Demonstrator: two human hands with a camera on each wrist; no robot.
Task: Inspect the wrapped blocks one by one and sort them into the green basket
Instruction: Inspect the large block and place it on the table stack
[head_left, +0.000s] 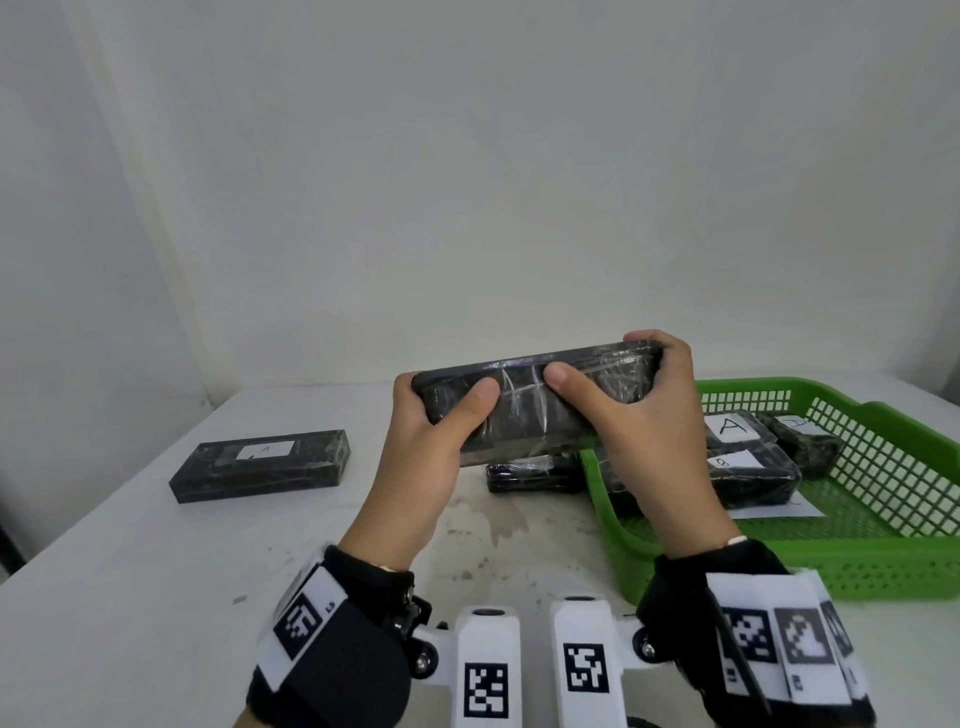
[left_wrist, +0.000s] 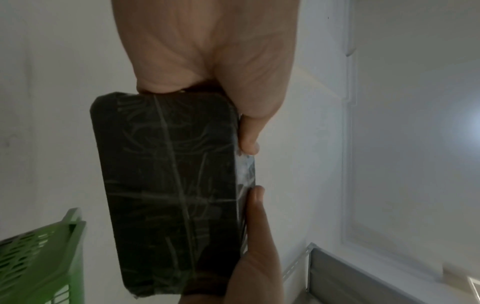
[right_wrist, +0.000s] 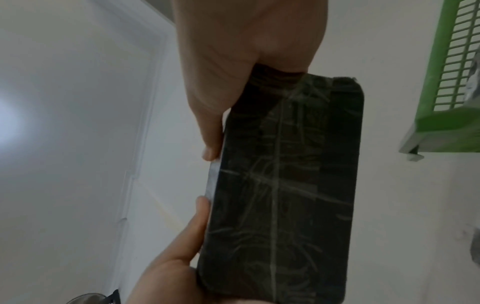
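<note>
Left hand (head_left: 415, 462) and right hand (head_left: 649, 441) each gripping an end of wrapped block (head_left: 535, 400), raised above table (head_left: 130, 597)

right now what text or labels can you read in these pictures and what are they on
"A": white label on the block on the table.
"A": label on a rear block in the green basket.
Partly hidden label, unreadable: far-right basket block.
"B" perhaps, blurred: front basket block.
Held block: no label visible.

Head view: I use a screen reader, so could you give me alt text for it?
Both hands, left hand and right hand, hold a dark wrapped block above a white table. A green basket at right holds labelled blocks; another block lies at left.
</note>
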